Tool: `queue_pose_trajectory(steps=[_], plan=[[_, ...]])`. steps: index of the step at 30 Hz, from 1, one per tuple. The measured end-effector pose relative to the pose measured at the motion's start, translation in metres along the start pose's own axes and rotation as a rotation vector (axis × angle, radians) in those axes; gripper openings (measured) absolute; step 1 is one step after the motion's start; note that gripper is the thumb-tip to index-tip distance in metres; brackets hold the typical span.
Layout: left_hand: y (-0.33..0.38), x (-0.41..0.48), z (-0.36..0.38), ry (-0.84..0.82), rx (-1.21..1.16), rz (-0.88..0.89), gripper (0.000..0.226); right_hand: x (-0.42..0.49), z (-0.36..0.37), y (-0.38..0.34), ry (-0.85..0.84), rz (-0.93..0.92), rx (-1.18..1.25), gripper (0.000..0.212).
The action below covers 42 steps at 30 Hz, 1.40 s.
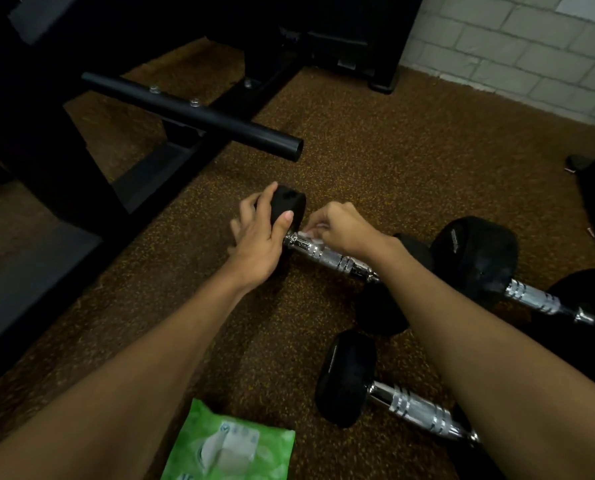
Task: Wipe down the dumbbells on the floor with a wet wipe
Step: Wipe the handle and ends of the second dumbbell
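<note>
wet wipe (310, 234) mostly hidden (under right hand (344, 226)).

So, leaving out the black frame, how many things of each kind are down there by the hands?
dumbbells: 3
wipe: 1
wipe pack: 1
Total: 5

In front of me stood a black metal frame (64, 150), and its round tube (192, 116) pointed toward me with an open end. I saw 2 silver bolts (194, 103) on top of this tube. The floor (393, 140) was brown with yellow specks. A white block wall (531, 46) stood at the far right.
</note>
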<state>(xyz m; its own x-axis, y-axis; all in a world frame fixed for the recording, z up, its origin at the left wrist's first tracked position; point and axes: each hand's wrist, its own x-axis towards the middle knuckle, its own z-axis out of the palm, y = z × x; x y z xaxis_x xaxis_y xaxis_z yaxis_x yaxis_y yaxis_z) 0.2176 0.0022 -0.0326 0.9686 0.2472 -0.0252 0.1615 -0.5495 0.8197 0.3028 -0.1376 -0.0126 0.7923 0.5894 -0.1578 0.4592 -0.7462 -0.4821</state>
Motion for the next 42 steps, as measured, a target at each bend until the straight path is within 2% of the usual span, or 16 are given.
queue_pose_trajectory(steps=[8, 14, 21, 25, 31, 36, 38, 42], plan=[[0.001, 0.001, 0.000, 0.001, 0.002, -0.007, 0.054, -0.030, 0.001, 0.005, 0.037, -0.158, -0.100, 0.026], [0.002, 0.003, 0.000, 0.003, 0.005, -0.010, 0.054, -0.013, 0.008, 0.004, 0.079, -0.046, -0.038, 0.019], [0.002, 0.002, -0.001, -0.003, -0.009, 0.001, 0.054, -0.030, 0.025, -0.002, 0.056, -0.172, -0.175, 0.013], [0.004, 0.002, -0.001, -0.006, -0.010, -0.007, 0.053, -0.031, 0.014, 0.005, 0.054, -0.115, -0.125, 0.020], [0.005, 0.003, -0.001, -0.008, -0.004, -0.008, 0.054, -0.016, 0.027, -0.011, 0.109, -0.103, -0.149, 0.013], [0.005, 0.003, -0.002, -0.009, -0.006, -0.009, 0.054, -0.037, 0.031, -0.007, 0.095, -0.275, -0.199, 0.021], [0.005, 0.003, -0.002, -0.006, -0.009, -0.005, 0.054, -0.038, 0.027, -0.002, 0.085, -0.260, -0.198, 0.023], [0.004, 0.004, -0.001, -0.010, -0.003, -0.005, 0.054, -0.027, 0.021, -0.012, 0.082, -0.099, -0.182, 0.018]])
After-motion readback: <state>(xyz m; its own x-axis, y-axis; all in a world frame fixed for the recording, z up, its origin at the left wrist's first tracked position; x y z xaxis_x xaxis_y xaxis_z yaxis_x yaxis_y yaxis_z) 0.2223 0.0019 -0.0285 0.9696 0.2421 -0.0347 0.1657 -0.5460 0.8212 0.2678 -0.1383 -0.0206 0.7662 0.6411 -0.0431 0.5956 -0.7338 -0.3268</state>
